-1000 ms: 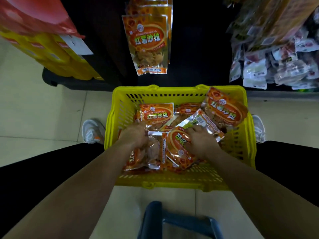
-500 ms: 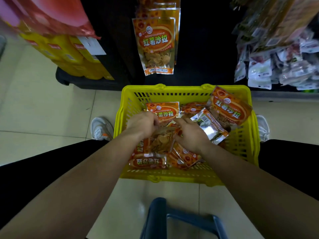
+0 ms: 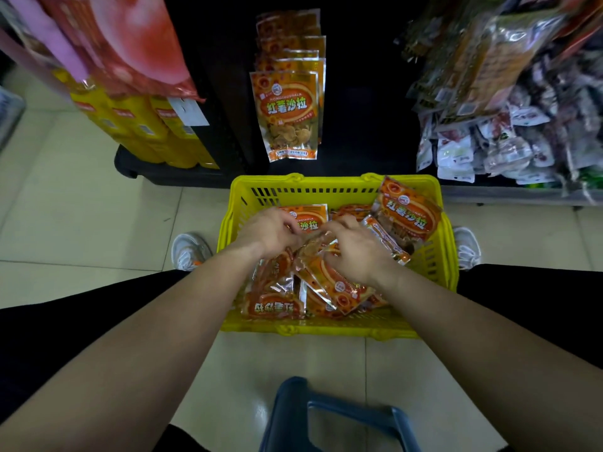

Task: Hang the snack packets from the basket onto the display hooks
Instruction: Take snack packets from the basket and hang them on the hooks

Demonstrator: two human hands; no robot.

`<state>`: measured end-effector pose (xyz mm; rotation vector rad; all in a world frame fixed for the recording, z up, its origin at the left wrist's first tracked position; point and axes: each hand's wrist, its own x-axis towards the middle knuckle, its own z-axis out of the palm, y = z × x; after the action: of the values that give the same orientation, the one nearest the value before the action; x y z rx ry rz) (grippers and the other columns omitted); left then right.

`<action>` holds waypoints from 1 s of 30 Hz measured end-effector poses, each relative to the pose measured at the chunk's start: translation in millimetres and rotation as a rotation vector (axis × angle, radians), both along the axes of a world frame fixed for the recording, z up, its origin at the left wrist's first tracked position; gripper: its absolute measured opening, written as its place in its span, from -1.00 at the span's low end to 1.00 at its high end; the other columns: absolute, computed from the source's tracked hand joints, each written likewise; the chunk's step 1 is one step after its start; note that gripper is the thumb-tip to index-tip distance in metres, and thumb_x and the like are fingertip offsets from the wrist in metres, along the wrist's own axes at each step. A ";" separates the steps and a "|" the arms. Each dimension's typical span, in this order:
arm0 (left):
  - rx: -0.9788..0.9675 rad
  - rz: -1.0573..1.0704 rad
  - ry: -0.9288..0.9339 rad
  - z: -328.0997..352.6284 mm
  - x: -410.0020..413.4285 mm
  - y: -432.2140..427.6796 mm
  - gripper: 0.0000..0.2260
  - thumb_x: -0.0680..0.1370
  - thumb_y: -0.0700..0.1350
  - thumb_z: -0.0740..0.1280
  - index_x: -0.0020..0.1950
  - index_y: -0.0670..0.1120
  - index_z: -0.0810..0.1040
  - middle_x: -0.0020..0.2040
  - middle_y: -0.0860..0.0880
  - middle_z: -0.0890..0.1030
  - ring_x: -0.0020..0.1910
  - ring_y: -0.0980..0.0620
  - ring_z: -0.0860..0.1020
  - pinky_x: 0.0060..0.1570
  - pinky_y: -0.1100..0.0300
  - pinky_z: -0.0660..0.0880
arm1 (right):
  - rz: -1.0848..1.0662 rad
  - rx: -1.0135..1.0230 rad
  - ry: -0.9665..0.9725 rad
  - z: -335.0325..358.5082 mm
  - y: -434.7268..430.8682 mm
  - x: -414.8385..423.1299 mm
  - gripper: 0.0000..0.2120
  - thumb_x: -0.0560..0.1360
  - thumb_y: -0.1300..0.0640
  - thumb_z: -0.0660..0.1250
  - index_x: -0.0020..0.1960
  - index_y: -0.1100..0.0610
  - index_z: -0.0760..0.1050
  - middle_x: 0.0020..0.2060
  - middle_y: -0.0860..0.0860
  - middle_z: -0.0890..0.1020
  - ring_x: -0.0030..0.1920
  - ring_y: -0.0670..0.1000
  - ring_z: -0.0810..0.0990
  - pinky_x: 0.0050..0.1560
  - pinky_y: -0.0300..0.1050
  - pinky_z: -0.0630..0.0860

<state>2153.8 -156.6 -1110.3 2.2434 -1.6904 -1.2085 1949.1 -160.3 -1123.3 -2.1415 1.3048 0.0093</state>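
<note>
A yellow plastic basket [image 3: 326,187] stands on the floor between my feet, holding several orange snack packets. My left hand [image 3: 266,231] and my right hand [image 3: 355,249] meet over the middle of the basket, and both pinch the top edge of one orange packet [image 3: 321,272] that hangs down toward me. Another packet [image 3: 408,212] leans on the basket's right wall. A column of the same orange packets [image 3: 287,109] hangs on the dark display straight ahead; its hooks are hidden.
Yellow boxes [image 3: 143,125] and red bags [image 3: 124,44] fill the display at left. Pale and clear snack bags [image 3: 509,125] hang at right. A blue stool [image 3: 329,415] sits under me on the tiled floor. My white shoes [image 3: 189,251] flank the basket.
Both hands moved from apart on the packet pile to the basket's middle and took hold of one packet together, lifting its top edge. The view has tilted slightly upward.
</note>
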 end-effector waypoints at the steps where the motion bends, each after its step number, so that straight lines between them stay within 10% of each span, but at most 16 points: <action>1: 0.004 -0.029 0.001 0.8 -2.5 1.1 -0.87 0.45 0.01 0.54 -0.24 0.16 0.63 -0.09 0.11 0.68 -0.05 0.06 0.63 0.09 0.04 0.57 | 0.007 -0.052 0.031 2.4 -3.8 -0.6 -0.39 0.49 -0.11 0.39 0.48 -0.08 0.29 0.38 0.01 0.33 0.35 0.12 0.35 0.33 0.09 0.40; 7: -0.017 -0.067 0.133 2.4 -16.1 1.1 -0.86 0.45 -0.04 0.54 -0.26 0.18 0.66 -0.28 0.25 0.66 -0.18 0.24 0.63 -0.02 0.17 0.57 | 0.104 0.010 0.209 1.7 -21.6 -6.5 -0.67 0.52 -0.11 0.35 0.28 -0.21 0.51 0.28 -0.10 0.52 0.31 0.09 0.42 0.27 0.11 0.39; 16: 0.041 0.085 0.199 -2.9 18.1 4.3 -0.77 0.51 -0.06 0.48 0.16 0.04 0.62 0.13 -0.01 0.66 0.09 -0.02 0.63 0.15 -0.02 0.57 | -0.182 0.162 -0.057 -7.5 -45.2 -48.5 -0.83 0.56 0.08 0.35 -0.18 0.12 0.50 -0.24 0.05 0.58 -0.12 0.13 0.57 -0.13 0.02 0.46; 25: -0.366 0.147 0.095 11.6 27.4 -20.1 -0.87 0.55 -0.01 0.43 -0.16 -0.01 0.61 -0.26 0.12 0.62 -0.24 0.10 0.60 -0.24 0.22 0.52 | -0.242 0.254 0.009 -23.7 -41.0 -48.9 -0.60 0.54 -0.02 0.37 0.35 0.02 0.49 0.18 0.02 0.63 0.16 0.09 0.59 0.17 0.03 0.53; 30: -0.378 0.136 -0.104 7.5 41.1 -16.1 -0.79 0.54 0.09 0.41 -0.30 0.20 0.56 -0.34 0.20 0.59 -0.33 0.24 0.55 -0.36 0.29 0.42 | -0.068 0.274 0.179 -46.1 -25.7 -41.5 -0.62 0.55 -0.08 0.33 0.30 0.07 0.53 0.20 0.09 0.62 0.18 0.14 0.59 0.16 0.00 0.51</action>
<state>2194.8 -172.6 -1102.8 2.1720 -1.6056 -0.6850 1907.6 -186.0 -1169.4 -1.8961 1.3889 0.3391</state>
